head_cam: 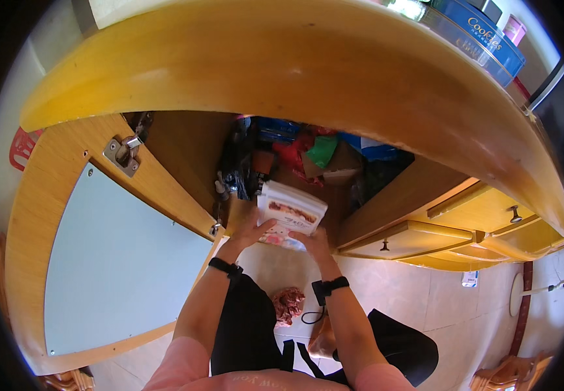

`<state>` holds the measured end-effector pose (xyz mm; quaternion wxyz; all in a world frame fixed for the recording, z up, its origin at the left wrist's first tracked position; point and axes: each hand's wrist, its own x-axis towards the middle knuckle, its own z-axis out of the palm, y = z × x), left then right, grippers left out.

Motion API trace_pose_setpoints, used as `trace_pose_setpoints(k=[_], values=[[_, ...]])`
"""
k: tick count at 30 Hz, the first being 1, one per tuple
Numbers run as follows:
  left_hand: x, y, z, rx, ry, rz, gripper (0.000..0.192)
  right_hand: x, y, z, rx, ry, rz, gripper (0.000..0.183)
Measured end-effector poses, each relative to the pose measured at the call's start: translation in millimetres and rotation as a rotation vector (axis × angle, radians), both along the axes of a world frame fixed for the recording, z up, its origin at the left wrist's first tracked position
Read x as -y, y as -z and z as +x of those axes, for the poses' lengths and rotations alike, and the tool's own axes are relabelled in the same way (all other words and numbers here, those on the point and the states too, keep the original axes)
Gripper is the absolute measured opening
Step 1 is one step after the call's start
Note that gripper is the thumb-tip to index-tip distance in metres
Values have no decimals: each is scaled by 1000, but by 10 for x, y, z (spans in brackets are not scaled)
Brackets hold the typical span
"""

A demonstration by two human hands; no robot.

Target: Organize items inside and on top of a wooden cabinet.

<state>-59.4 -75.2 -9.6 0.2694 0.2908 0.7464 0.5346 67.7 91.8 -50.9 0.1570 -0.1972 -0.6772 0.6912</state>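
Both my hands grip a white printed package at the mouth of an open wooden cabinet. My left hand holds its left side, the thumb lying over the front. On the lower right edge is my right hand, thumb also on top. The package bears writing, a food picture and a pink cartoon print; whether it is a box or a bag I cannot tell. Behind it, the cabinet holds black plastic bags, a red plastic bag, a green piece and a cardboard box.
The cabinet door stands open at left on metal hinges. Overhead juts the wooden countertop, carrying a blue cookie tin. Drawers are at right. A crumpled reddish-brown bag lies on the tiled floor.
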Motion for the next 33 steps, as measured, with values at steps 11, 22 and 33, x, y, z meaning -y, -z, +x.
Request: trace_pose_setpoints(k=[11,22,33], values=[[1203,-759,859,988,-314,379,49,1083,825,1108,746,-340,1011,20],[2001,-467,1276,1153,-247,533,64,687,-32,358,150,349,999,13],[2214,-696,1381,927,-234,344,68,-637,391,-434,483,251,1207,55]])
